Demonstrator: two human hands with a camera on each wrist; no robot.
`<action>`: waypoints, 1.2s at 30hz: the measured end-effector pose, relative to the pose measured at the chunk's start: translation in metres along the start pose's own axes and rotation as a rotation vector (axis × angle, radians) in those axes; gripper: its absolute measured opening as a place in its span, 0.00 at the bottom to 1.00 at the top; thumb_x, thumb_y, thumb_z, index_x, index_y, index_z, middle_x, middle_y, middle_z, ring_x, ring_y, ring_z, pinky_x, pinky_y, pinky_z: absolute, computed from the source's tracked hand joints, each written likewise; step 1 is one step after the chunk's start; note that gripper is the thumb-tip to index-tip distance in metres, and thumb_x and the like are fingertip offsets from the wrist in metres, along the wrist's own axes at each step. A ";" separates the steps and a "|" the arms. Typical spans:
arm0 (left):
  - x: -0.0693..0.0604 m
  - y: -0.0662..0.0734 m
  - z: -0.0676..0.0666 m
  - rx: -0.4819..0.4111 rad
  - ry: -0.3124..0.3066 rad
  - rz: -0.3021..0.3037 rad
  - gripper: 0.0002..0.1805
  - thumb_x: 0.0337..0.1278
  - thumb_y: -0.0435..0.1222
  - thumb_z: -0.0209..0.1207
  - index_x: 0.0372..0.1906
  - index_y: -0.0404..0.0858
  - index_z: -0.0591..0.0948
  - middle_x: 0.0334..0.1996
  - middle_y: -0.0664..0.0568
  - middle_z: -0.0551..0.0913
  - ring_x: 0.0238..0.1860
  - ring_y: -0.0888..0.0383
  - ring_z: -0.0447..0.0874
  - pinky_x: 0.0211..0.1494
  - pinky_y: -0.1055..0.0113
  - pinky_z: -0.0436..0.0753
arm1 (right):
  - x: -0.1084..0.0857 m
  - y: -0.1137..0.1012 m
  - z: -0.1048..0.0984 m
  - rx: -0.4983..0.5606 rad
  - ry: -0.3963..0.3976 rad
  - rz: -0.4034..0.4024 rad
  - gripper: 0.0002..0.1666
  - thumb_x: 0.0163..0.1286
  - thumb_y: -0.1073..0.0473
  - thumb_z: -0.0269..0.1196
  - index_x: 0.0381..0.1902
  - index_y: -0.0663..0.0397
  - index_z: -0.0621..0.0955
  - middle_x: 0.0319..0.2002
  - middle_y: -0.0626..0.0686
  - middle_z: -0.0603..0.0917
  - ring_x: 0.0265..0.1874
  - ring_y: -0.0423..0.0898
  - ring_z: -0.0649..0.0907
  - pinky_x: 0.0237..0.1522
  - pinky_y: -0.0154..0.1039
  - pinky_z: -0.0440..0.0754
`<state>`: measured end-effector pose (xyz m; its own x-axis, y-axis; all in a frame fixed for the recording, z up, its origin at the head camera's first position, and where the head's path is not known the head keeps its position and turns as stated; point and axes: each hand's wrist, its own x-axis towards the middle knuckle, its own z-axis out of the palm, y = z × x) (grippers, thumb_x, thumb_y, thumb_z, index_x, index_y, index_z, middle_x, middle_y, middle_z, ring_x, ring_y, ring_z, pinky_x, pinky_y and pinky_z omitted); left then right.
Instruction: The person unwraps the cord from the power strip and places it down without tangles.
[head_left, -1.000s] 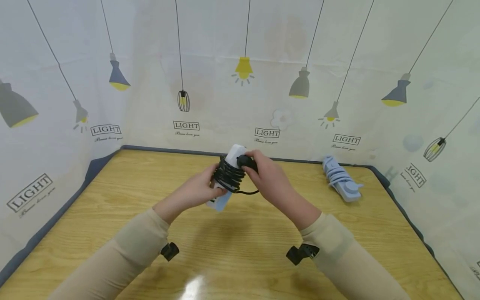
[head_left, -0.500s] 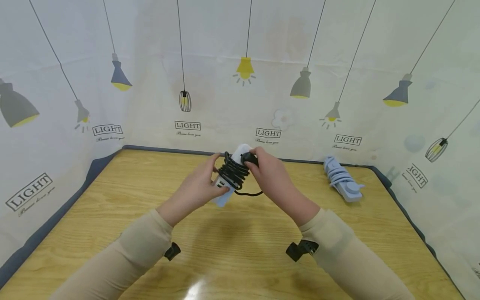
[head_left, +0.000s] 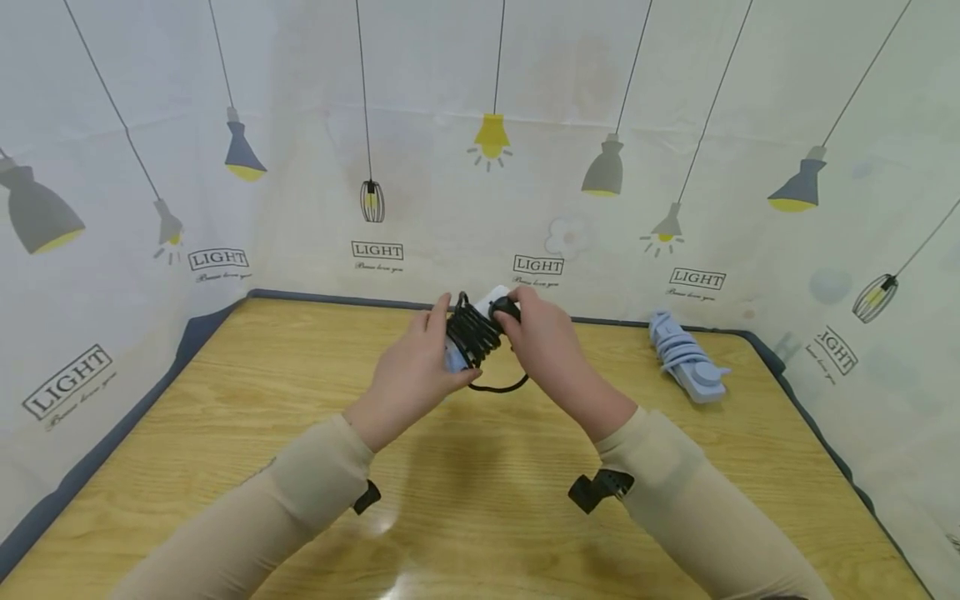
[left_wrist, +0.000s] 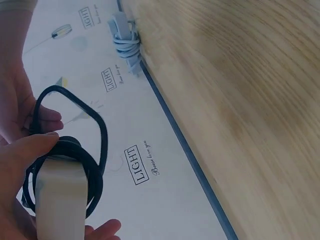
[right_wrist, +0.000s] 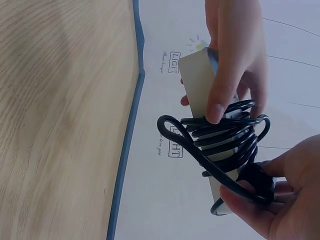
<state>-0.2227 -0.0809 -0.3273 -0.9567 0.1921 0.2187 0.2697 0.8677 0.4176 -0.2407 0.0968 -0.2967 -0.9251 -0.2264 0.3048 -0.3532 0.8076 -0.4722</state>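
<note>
A white power strip (head_left: pixel 491 297) is held up above the table, tilted, with its black cord (head_left: pixel 476 333) wound round the middle in several turns. My left hand (head_left: pixel 408 367) grips the strip's lower end, and its thumb (right_wrist: pixel 217 107) lies against the cord turns in the right wrist view. Between the thumb and fingers of my right hand (head_left: pixel 547 337) is the black plug (head_left: pixel 505 308), beside the strip's upper end. A loose loop of cord (left_wrist: pixel 103 135) hangs out from the winding toward the right hand. The plug's prongs are hidden.
A light blue power strip (head_left: pixel 686 358) with its own cord wound round it lies at the right rear of the wooden table (head_left: pixel 465 508). A fabric screen (head_left: pixel 450 150) printed with lamps stands round the back and sides, with a dark strip along the table edge.
My left hand has shifted up and right along the strip, covering the ports that showed earlier. The strip, cord and right hand have moved slightly right, with the plug still pinched.
</note>
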 end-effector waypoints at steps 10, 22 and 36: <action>0.000 -0.001 0.003 0.016 0.062 0.053 0.48 0.49 0.53 0.70 0.70 0.33 0.62 0.46 0.42 0.82 0.38 0.51 0.82 0.34 0.56 0.82 | 0.001 0.006 -0.003 -0.021 -0.015 0.021 0.17 0.77 0.53 0.54 0.52 0.62 0.72 0.31 0.56 0.81 0.24 0.47 0.81 0.25 0.41 0.79; -0.002 -0.008 -0.008 -0.365 -0.193 -0.081 0.55 0.47 0.54 0.71 0.76 0.43 0.53 0.46 0.46 0.79 0.35 0.55 0.81 0.32 0.62 0.80 | 0.000 0.014 -0.009 -0.040 -0.015 -0.067 0.16 0.77 0.54 0.53 0.53 0.61 0.72 0.37 0.57 0.83 0.30 0.50 0.81 0.31 0.45 0.79; 0.001 -0.009 -0.009 -0.587 -0.253 -0.179 0.52 0.54 0.62 0.62 0.77 0.48 0.50 0.59 0.38 0.73 0.53 0.44 0.77 0.47 0.51 0.81 | -0.002 0.013 -0.011 -0.037 -0.144 -0.133 0.15 0.76 0.54 0.54 0.53 0.57 0.72 0.40 0.55 0.83 0.33 0.45 0.82 0.30 0.41 0.77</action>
<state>-0.2248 -0.0926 -0.3233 -0.9692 0.2322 -0.0823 0.0510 0.5159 0.8551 -0.2417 0.1140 -0.2945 -0.8820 -0.4058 0.2395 -0.4706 0.7844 -0.4041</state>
